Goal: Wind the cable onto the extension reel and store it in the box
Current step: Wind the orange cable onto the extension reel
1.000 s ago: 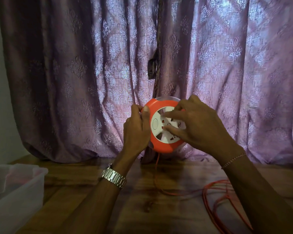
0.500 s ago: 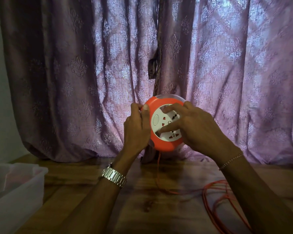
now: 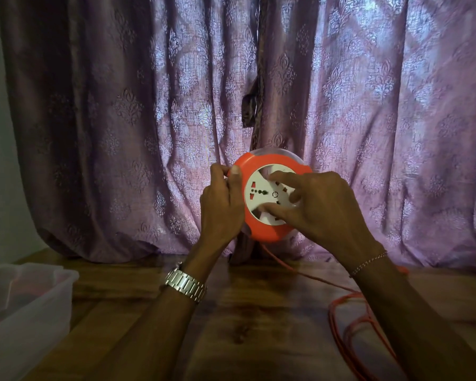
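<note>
At the far left a translucent white plastic storage box (image 3: 25, 306) sits on the dark brown wooden table (image 3: 245, 325), near its left edge and well apart from everything else. Moving toward the middle, a forearm wearing a silver metal link watch (image 3: 186, 284) rises to the left hand (image 3: 221, 207), whose thumb and curled fingers grip the left rim of the round orange plastic extension reel (image 3: 270, 199). The reel is held upright in the air above the table, in front of the mauve patterned curtain (image 3: 121, 119), with its white socket face (image 3: 261, 199) turned toward the camera. The right hand (image 3: 324, 210) lies over the right half of that face, its spread fingers (image 3: 282, 178) pressing on the white centre disc. A thin silver chain bracelet (image 3: 368, 264) circles the right wrist. From the bottom of the reel the orange cable (image 3: 349, 325) drops to the table and runs right, where it lies in loose loops beside and under the right forearm.
</note>
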